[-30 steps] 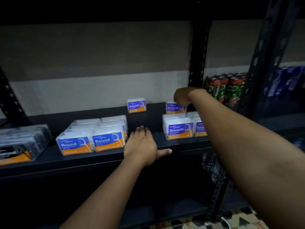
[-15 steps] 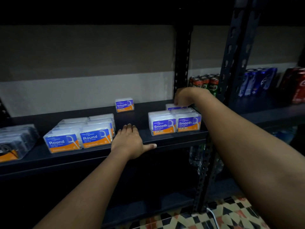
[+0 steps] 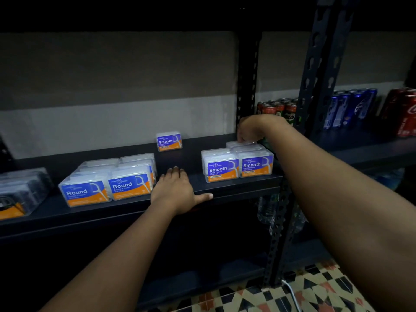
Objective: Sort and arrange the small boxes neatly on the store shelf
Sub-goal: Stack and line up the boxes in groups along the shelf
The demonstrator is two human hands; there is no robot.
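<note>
Left hand (image 3: 174, 190) rests flat, fingers straight, at the shelf (image 3: 236, 188) front edge between Round boxes (image 3: 108, 185) and Smooth boxes (image 3: 237, 164) — right hand (image 3: 249, 129) fingers curl onto a rear box (image 3: 240, 144), drink cans (image 3: 279, 108) behind.

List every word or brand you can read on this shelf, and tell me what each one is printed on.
"Round": left front box and the box beside it.
"Smooth": two front boxes on the right and the lone box at the back.
Smaller print under those words: too blurred to read for sure.
Green cans, blue cans, red cans, dark packs at far left: lettering not legible.
</note>
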